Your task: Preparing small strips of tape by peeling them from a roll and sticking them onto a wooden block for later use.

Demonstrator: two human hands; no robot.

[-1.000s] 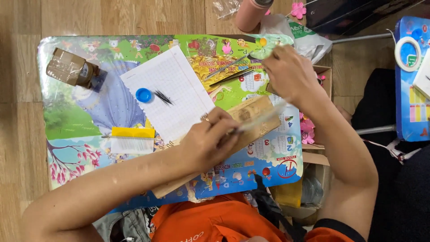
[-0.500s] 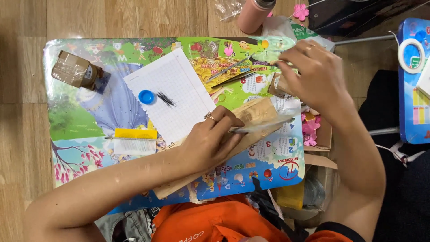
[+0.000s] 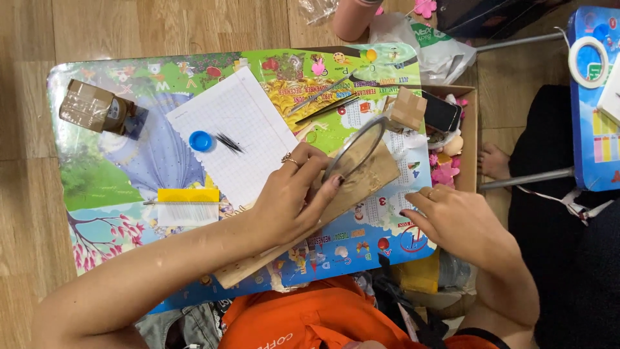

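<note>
- The left hand (image 3: 294,197) is closed around a thin flat see-through strip (image 3: 355,148), which is pinched between the thumb and the fingers. A ring is worn on one finger.
- The strip is held tilted, with its far end lifted up toward the small brown box (image 3: 407,108).
- Under the strip, a long wooden board (image 3: 361,187) is laid slantwise on the table, and the left hand is rested on it.
- The right hand (image 3: 462,223) is laid near the right edge of the table, with the fingers loosely curled. Nothing is seen to be held in it.
- The small table (image 3: 116,187) is covered with bright pictures of trees and animals.
- A sheet of squared paper (image 3: 248,139) is placed just beside the left hand. A blue cap (image 3: 201,140) and a little bunch of dark hairs (image 3: 229,143) are set on it.
- A yellow comb (image 3: 187,205) is seen near the front left.
- A brown taped jar (image 3: 95,108) is placed at the far left corner.
- Thin tweezers (image 3: 323,94) are laid at the back of the table.
- A dark phone (image 3: 441,111) is tucked in a cardboard box (image 3: 470,136) at the right side.
</note>
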